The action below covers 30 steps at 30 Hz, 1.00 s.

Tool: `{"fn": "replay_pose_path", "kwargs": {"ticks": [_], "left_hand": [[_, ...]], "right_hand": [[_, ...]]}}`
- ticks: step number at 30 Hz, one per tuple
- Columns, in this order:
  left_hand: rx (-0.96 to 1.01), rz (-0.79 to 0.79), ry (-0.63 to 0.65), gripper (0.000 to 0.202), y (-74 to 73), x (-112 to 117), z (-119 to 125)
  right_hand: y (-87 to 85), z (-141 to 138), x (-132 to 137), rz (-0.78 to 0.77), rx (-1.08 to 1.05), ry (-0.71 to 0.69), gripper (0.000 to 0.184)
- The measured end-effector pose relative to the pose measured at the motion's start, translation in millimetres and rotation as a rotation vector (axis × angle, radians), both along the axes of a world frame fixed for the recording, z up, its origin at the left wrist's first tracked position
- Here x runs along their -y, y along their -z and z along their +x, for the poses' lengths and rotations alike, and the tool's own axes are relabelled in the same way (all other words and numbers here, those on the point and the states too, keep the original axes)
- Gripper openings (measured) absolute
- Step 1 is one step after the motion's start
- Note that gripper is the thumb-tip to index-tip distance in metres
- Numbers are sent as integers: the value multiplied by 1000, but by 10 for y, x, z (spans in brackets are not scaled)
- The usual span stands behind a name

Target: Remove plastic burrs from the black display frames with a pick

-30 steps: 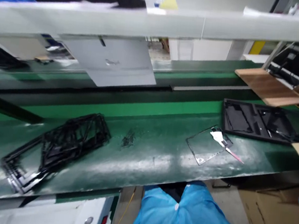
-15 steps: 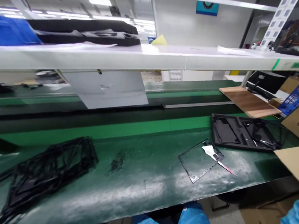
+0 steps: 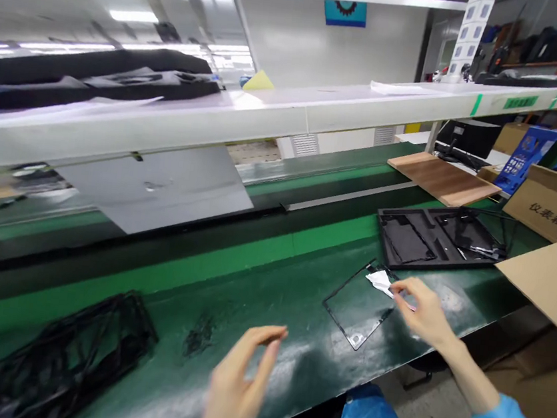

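Observation:
My left hand (image 3: 242, 383) is raised over the front of the green bench, with thumb and index finger apart and nothing between them. My right hand (image 3: 420, 312) is closed over a slim pink-and-white stick-like tool (image 3: 413, 308), most of it hidden by the fingers. Touching the tool's dark end is a crumpled white piece (image 3: 379, 281), perhaps cloth or paper. Both lie across the right side of a thin black rectangular frame (image 3: 340, 325), which rests flat on the bench. Pale or shiny patches show at the frame's near corner.
A black tray (image 3: 406, 260) with compartments holds more dark frames at the right. Piled black frames (image 3: 85, 355) lie on the left. Cardboard boxes (image 3: 550, 206) stand at the right edge. A white shelf (image 3: 269, 117) spans above the bench (image 3: 163, 384); a wooden board (image 3: 443, 177) lies behind.
Both hands have come into view: the left at the lower middle, the right onto the slim tool. The camera has turned slightly right, so the scene sits further left.

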<state>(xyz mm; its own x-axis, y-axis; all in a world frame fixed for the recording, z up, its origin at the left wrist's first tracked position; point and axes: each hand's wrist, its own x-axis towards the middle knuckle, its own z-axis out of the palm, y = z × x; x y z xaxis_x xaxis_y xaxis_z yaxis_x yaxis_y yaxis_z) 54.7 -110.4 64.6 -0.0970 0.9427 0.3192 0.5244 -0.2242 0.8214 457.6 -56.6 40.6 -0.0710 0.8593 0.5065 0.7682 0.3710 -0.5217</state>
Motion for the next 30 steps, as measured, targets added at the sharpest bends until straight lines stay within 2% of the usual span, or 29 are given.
{"fn": "replay_pose_path", "kwargs": {"ticks": [2, 6, 9, 12, 15, 17, 23, 27, 29, 30], "left_hand": [[-63, -33, 47, 38, 263, -290, 218], [-112, -65, 26, 36, 755, -847, 650], [-143, -103, 45, 33, 932, -1162, 886], [-115, -166, 96, 29, 963, -1328, 986], [-11, -241, 136, 29, 889, -1336, 907], [93, -278, 146, 31, 778, -1264, 786], [380, -228, 39, 41, 223, -820, 424], [473, -203, -30, 48, -135, -426, 208], [500, -206, -56, 50, -268, -217, 121], [509, -212, -66, 51, -324, -116, 91]], "right_hand": [[279, -31, 38, -43, 60, 51, 34], [782, 31, 98, -69, 121, 182, 32], [988, 126, 114, -79, 138, 186, 30], [1077, 200, 131, -73, 134, 178, 28], [1107, 261, 158, -61, 113, 181, 25], [1105, 296, 169, -54, 87, 184, 23], [996, 346, 86, -38, -89, 263, 30], [811, 259, 20, -66, -310, 282, 25], [652, 148, 14, -137, -419, 200, 25], [557, 78, 18, -193, -462, 125, 31]]}}
